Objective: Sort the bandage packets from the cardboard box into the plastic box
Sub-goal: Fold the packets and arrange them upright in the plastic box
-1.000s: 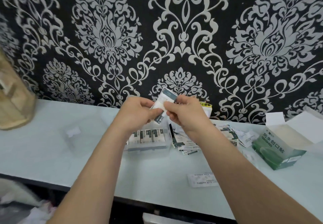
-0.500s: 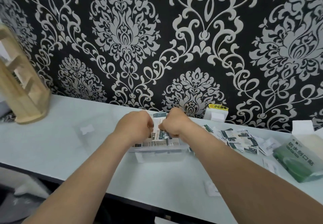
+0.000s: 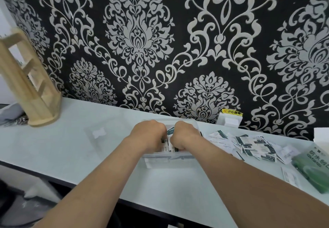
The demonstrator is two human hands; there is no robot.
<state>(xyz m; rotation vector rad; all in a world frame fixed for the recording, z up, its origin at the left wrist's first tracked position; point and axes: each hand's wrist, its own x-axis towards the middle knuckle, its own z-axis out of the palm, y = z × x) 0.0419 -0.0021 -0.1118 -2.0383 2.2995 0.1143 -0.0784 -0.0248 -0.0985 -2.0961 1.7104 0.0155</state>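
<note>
A clear plastic box stands on the pale counter in the middle of the view. Both my hands reach down into it from the near side. My left hand and my right hand sit knuckles up, fingers curled, on either side of white and dark-green bandage packets standing in the box. My fingertips are hidden inside the box. A heap of loose bandage packets lies on the counter to the right. The green cardboard box lies at the right edge, partly cut off.
A wooden rack stands at the far left by the patterned wall. A clear lid with a white label lies left of the plastic box. A white socket cover with a yellow sticker sits against the wall. The counter's front edge runs under my forearms.
My hands held packets raised above the plastic box a second ago. They have since gone down into the box with the packets. The camera has turned a little to the left.
</note>
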